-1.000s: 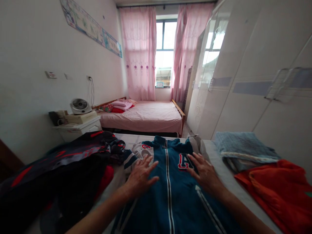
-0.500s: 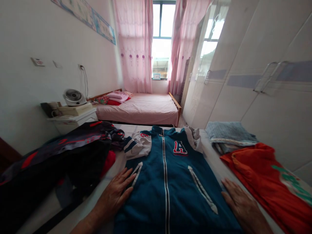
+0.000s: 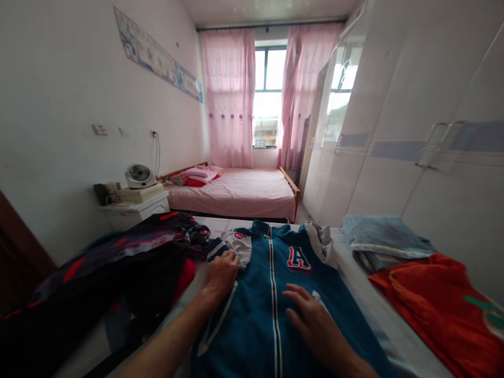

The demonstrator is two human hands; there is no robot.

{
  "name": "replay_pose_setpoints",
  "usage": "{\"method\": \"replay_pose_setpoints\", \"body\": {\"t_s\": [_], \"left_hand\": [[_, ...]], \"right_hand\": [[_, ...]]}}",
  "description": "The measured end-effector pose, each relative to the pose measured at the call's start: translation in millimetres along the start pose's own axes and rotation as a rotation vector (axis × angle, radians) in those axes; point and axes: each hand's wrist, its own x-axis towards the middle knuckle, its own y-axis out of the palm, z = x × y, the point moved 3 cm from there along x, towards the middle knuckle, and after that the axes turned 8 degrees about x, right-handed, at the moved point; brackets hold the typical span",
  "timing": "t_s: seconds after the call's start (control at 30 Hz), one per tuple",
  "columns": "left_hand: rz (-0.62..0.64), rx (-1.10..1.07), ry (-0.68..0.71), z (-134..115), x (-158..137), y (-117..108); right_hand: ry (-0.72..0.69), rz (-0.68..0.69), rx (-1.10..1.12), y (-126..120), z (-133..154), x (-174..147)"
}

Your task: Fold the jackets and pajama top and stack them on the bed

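A teal zip-up jacket (image 3: pixel 254 294) with grey-white sleeves and a red-edged letter A lies front up, its zip closed. Both sleeves are folded in at the shoulders. My left hand (image 3: pixel 223 270) is at the folded sleeve on the left, fingers bent together on the cloth by the striped cuff; the fingertips are partly hidden. Over the right front of the jacket, below the letter, my right hand (image 3: pixel 313 315) has its fingers apart and holds nothing. It covers part of the right pocket; whether it touches the cloth I cannot tell.
Dark clothes with red marks (image 3: pixel 129 262) are heaped at the left. On the right lie folded jeans (image 3: pixel 388 236) and an orange garment (image 3: pixel 437 294). Beyond stand a pink-covered bed (image 3: pixel 244 191), a small fan (image 3: pixel 139 176) on a cabinet, and a white wardrobe (image 3: pixel 394 184).
My left hand has moved from the jacket's left edge up to the folded sleeve. My right hand has come inward from the right edge over the jacket front. The view has tilted up.
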Motion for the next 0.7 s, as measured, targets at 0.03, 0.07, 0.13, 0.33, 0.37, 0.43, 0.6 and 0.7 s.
{"method": "replay_pose_setpoints", "body": {"t_s": [0.03,0.07,0.13,0.33,0.37,0.43,0.6,0.7], "left_hand": [[-0.002,0.004,-0.025,2,5,2],[-0.006,0.004,-0.055,6,9,3],[-0.026,-0.007,-0.131,13,19,-4],[-0.16,-0.091,-0.211,8,28,-71],[-0.139,-0.127,-0.116,-1,24,-79],[-0.066,-0.229,0.093,-20,9,-84],[-0.063,-0.262,-0.017,-25,-23,-42],[0.03,-0.3,-0.068,-20,-26,-11]], "right_hand": [[-0.007,0.012,-0.014,9,-2,1],[-0.012,0.025,-0.033,16,-6,2],[-0.014,0.054,-0.066,23,-14,0],[-0.02,0.086,-0.072,18,-18,-1],[-0.019,0.087,-0.071,18,-17,0],[-0.013,0.096,-0.068,18,-17,1],[-0.035,0.076,-0.027,20,-22,1],[-0.034,0.067,-0.007,20,-24,0]]}}
